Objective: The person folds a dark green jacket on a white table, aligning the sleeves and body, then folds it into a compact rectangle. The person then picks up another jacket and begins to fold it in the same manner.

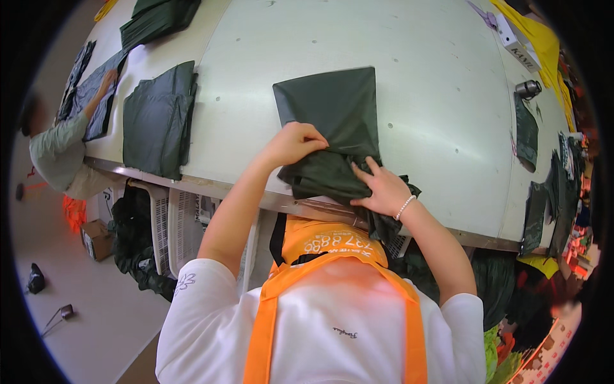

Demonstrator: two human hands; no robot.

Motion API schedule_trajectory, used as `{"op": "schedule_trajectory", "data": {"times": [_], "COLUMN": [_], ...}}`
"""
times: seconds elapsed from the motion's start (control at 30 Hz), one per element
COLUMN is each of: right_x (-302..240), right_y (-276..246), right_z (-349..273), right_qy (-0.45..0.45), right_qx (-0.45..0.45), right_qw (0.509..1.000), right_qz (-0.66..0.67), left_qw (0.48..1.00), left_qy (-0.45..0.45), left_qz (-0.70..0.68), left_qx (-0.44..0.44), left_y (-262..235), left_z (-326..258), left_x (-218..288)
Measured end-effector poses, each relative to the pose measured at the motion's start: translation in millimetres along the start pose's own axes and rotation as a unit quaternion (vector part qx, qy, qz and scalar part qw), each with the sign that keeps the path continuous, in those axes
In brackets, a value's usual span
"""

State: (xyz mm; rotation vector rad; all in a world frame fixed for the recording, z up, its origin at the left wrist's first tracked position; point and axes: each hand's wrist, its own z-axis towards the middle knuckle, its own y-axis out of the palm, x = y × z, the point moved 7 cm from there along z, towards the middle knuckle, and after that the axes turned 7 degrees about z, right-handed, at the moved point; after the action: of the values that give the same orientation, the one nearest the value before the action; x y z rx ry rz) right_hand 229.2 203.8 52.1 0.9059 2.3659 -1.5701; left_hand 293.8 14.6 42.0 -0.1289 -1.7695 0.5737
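Observation:
A dark green, slightly glossy cloth piece (339, 105) lies at the near edge of the white table. Its far part is flat and squared off, while the near part is bunched into folds, with some hanging over the edge. My left hand (297, 144) is closed, thumb and fingers pinching the cloth where the flat part meets the folds. Over the bunched part to the right rests my right hand (385, 191), fingers spread and pressing on the cloth. A beaded bracelet (404, 208) circles the right wrist. Whether the cloth is a whole garment I cannot tell.
A folded dark green stack (157, 121) lies left on the table (256, 64), with another pile (157, 22) beyond. At far left a person (61, 147) reaches onto dark cloth. A metal flask (527, 89) and a white box (517, 41) stand right. White baskets (160, 217) sit below.

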Motion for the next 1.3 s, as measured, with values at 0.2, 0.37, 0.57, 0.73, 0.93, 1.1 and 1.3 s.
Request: {"op": "schedule_trajectory", "data": {"times": [0.2, 0.37, 0.57, 0.73, 0.93, 1.1, 1.3], "right_x": [25.7, 26.6, 49.7, 48.6, 24.5, -5.5, 23.4], "right_y": [-17.4, -27.1, -32.7, -35.5, -21.7, -19.7, -8.0], "right_z": [17.4, 20.3, 10.1, 21.4, 24.6, 31.5, 36.2], "right_qy": [0.090, 0.105, 0.168, 0.140, 0.063, 0.029, -0.106], "right_qx": [0.005, 0.023, 0.050, 0.169, 0.173, 0.106, 0.298], "right_qw": [0.994, 0.994, 0.984, 0.969, 0.982, 0.993, 0.936], "right_qz": [0.060, 0.024, 0.026, 0.110, 0.036, -0.043, 0.154], "left_qw": [0.934, 0.967, 0.942, 0.959, 0.901, 0.858, 0.885], "left_qy": [-0.159, -0.177, -0.041, 0.077, 0.192, 0.140, 0.305], "left_qz": [-0.273, 0.139, 0.262, 0.258, 0.328, 0.494, 0.347], "left_qx": [0.166, 0.120, 0.207, -0.084, 0.209, 0.017, -0.047], "left_y": [11.9, 40.4, 28.6, 135.8, 46.1, 108.8, 141.5], "left_z": [-44.1, -23.2, -32.4, -40.4, 39.8, 105.9, 19.6], "left_x": [-87.9, -84.4, -4.1, 37.2, 139.2, 100.6, 130.1]}}
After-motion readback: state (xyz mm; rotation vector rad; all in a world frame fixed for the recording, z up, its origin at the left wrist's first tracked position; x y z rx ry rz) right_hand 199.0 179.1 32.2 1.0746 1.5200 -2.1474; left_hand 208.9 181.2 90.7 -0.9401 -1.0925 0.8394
